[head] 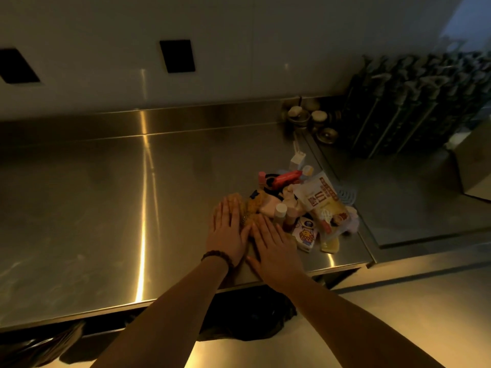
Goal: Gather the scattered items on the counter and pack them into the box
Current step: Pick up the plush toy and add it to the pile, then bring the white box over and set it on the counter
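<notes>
A heap of small items lies near the right end of the steel counter (106, 197). In it I make out a red tube (287, 178), a big white snack bag (322, 201), a small white bottle (280, 212), a pink bottle (268, 208), a white packet with a cartoon (305, 236) and a brown fuzzy thing (255, 204). My left hand (228, 232) lies flat with straight fingers at the heap's left side, touching the brown thing. My right hand (273, 248) lies flat beside it, fingers straight, at the heap's front. No box is recognisable.
A light blue slotted piece (346, 195) sticks out behind the snack bag. Small round jars (310, 119) stand at the back right corner, with a rack of dark pump bottles (414, 102) beyond. The counter's front edge runs just under my wrists. Two dark sockets (177, 56) sit on the wall.
</notes>
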`<move>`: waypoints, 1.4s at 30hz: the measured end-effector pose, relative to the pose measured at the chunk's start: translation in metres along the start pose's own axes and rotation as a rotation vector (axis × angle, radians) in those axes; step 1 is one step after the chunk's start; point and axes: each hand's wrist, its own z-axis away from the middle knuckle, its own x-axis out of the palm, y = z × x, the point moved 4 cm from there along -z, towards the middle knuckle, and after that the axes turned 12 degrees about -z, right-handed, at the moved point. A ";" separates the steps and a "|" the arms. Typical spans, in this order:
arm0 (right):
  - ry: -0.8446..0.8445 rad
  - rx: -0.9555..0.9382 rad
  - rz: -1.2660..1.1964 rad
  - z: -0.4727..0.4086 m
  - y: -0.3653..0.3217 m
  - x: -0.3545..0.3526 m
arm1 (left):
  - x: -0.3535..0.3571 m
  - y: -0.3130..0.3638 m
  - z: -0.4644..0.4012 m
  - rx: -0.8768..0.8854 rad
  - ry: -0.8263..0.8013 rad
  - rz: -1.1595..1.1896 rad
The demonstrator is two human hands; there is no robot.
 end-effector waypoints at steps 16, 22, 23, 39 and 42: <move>0.421 0.160 -0.325 0.079 0.110 -0.143 | -0.102 0.133 0.010 -0.006 0.211 -0.016; 0.431 0.220 -0.281 0.147 0.232 -0.183 | -0.095 0.267 0.021 0.043 0.245 0.141; 0.447 0.247 -0.284 0.160 0.253 -0.190 | -0.090 0.293 0.022 0.042 0.221 0.156; 0.593 0.584 -0.313 0.272 0.529 -0.283 | -0.070 0.579 -0.061 0.287 0.146 0.190; 0.633 0.632 -0.306 0.272 0.576 -0.298 | -0.057 0.617 -0.098 0.307 0.143 0.198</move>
